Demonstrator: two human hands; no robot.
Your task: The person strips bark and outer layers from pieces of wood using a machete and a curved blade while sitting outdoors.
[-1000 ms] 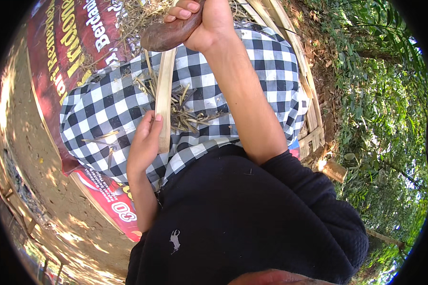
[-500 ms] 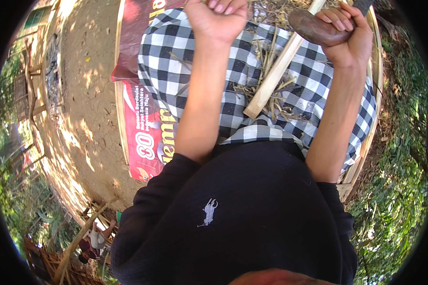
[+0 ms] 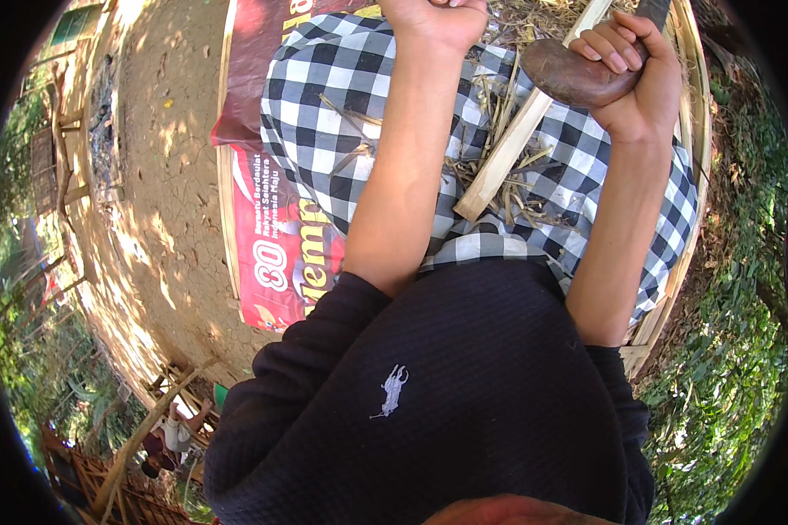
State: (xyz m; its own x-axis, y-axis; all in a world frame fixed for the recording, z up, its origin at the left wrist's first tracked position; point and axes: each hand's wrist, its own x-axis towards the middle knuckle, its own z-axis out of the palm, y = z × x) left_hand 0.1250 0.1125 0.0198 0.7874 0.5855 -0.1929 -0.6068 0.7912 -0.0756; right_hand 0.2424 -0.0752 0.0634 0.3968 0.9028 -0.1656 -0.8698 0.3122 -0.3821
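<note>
Clenching the brown handle (image 3: 571, 77), seemingly for control, the right hand (image 3: 644, 98) is sitting right of the wooden strip (image 3: 504, 168) resting on checked cloth (image 3: 313, 96); left of it, the left hand (image 3: 439, 23) is hanging curled, any hold hidden from me.

– On the cloth (image 3: 573, 157)?
– Checked in black, white and grey.
– And for the wooden strip (image 3: 503, 159)?
– Pale cream.
– On the tool handle (image 3: 559, 74)?
– Dark brown.
– Across the banner (image 3: 282, 254)?
– Red, lettered in yellow and white.
</note>
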